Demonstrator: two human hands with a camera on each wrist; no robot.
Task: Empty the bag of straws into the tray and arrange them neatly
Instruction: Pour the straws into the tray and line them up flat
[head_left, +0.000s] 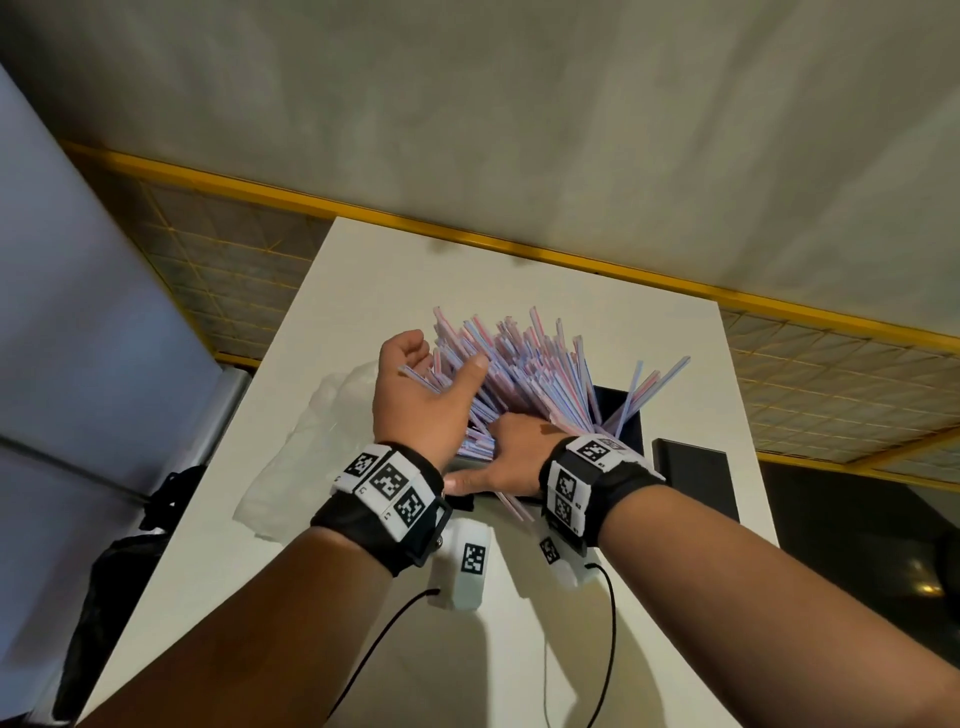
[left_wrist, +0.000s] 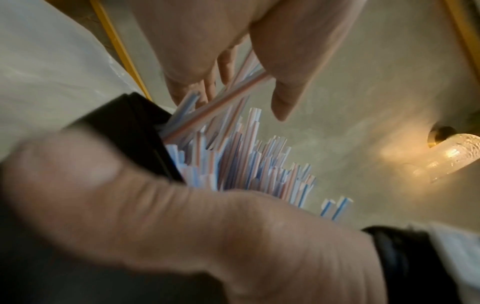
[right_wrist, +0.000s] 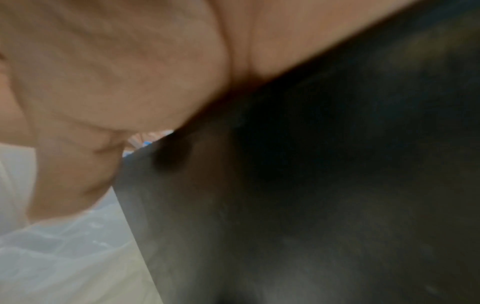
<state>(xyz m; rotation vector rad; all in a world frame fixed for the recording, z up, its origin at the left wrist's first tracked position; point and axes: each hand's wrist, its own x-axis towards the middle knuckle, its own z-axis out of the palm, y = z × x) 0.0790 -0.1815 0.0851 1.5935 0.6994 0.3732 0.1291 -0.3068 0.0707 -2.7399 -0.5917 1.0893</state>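
A dense bundle of striped straws (head_left: 524, 369) stands fanned out in the black tray (head_left: 623, 415) on the white table (head_left: 363, 270). My left hand (head_left: 415, 384) cups the bundle's left side; its fingers curl round several straws and its thumb presses on them. In the left wrist view those straws (left_wrist: 233, 90) run between thumb and fingers. My right hand (head_left: 498, 457) lies over the tray's front rim, fingers curled down into the straws' lower ends, thumb straight along the wall (left_wrist: 135, 127). The empty clear bag (head_left: 311, 441) lies crumpled left of the tray.
A flat black slab (head_left: 696, 478) lies right of the tray near the table's right edge. Beyond the table runs a yellow-framed grid (head_left: 831, 353). A dark bundle (head_left: 171, 499) sits off the table's left edge. A lit lamp (left_wrist: 451, 152) shows in the left wrist view.
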